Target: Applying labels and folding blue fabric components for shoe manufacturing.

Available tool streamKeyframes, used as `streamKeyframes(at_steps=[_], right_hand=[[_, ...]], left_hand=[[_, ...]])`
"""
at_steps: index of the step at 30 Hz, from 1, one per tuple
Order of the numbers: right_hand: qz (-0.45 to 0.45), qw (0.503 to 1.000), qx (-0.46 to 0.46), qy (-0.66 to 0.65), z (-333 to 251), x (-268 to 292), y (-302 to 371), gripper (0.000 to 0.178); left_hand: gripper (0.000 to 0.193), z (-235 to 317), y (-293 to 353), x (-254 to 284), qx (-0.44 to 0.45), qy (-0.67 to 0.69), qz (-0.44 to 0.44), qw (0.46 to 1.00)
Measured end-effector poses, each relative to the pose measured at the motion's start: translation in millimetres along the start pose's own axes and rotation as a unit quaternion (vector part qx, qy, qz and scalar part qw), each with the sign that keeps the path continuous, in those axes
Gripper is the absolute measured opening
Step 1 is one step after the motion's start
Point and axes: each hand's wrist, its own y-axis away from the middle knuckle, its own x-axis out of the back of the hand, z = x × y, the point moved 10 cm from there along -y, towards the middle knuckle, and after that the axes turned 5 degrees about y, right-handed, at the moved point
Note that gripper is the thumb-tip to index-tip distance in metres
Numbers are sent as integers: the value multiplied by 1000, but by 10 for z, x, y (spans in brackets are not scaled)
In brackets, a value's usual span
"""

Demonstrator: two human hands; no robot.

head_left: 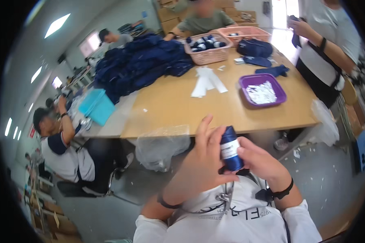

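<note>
In front of my chest is a rolled navy cloth bundle with a white paper band round its middle, standing nearly upright. My right hand grips it from the right, the thumb pressed on the band. Beside its left side, my left hand has its fingers stretched up and apart, with the thumb reaching below the bundle; whether the palm touches it is hard to tell. Beyond my hands, a purple basket of small white paper pieces stands on the wooden table. White paper strips lie to its left.
A large navy cloth heap covers the table's far left, beside a pink basket of banded navy rolls. A turquoise bin stands at the left. Plastic bags hang at the near edge. Other people work around the table.
</note>
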Motion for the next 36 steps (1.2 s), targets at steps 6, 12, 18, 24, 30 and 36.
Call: streamKeyframes(at_steps=[6, 12, 18, 24, 30, 36], right_hand=[[8, 999, 35, 27, 31, 158, -108, 56], [132, 981, 54, 133, -194, 894, -496, 57], [286, 935, 70, 196, -347, 1720, -91, 71], [389, 911, 95, 100, -237, 2178, 174, 80], [419, 905, 75, 10, -203, 2327, 181, 79], [438, 894, 75, 52, -107, 2218, 19, 81]], left_hand=[[107, 108, -162, -65, -77, -60, 46, 994], [134, -442, -739, -340, -94, -92, -120, 984], [135, -1874, -1174, 1234, 177, -75, -147, 970], [153, -3200, -2317, 2238, 233, -507, -56, 828], [140, -4702, -3317, 3175, 399, -562, -39, 723], [119, -5431, -3628, 3590, 295, -559, -15, 775]])
